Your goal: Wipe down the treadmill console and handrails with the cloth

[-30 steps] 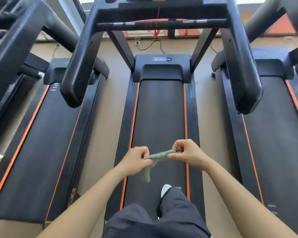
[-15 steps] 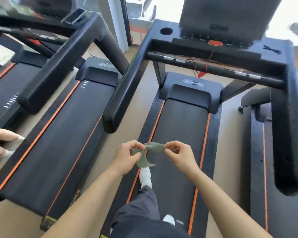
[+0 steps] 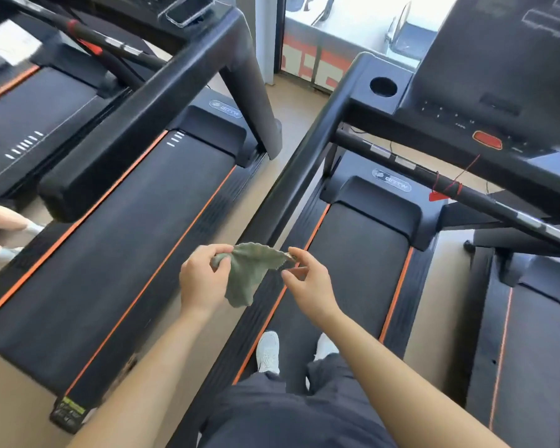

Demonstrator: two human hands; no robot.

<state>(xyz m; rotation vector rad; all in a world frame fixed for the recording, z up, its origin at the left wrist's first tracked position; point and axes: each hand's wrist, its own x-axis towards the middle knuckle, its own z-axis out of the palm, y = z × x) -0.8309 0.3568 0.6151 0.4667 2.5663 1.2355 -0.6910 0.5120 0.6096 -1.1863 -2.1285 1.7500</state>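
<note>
Tan floor [image 3: 13, 402] w/ blk treadmills [image 3: 136, 253]

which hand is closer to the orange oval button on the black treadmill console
Right. The right hand, pinching the green cloth, is below-left of the orange oval button; the left hand grips the cloth farther left.

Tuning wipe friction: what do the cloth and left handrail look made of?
The cloth looks like soft green microfibre or terry: limp drape, matte nap, scalloped edge. The left handrail is smooth satin black, likely moulded plastic or coated metal; soft highlights, can't tell which.
</note>
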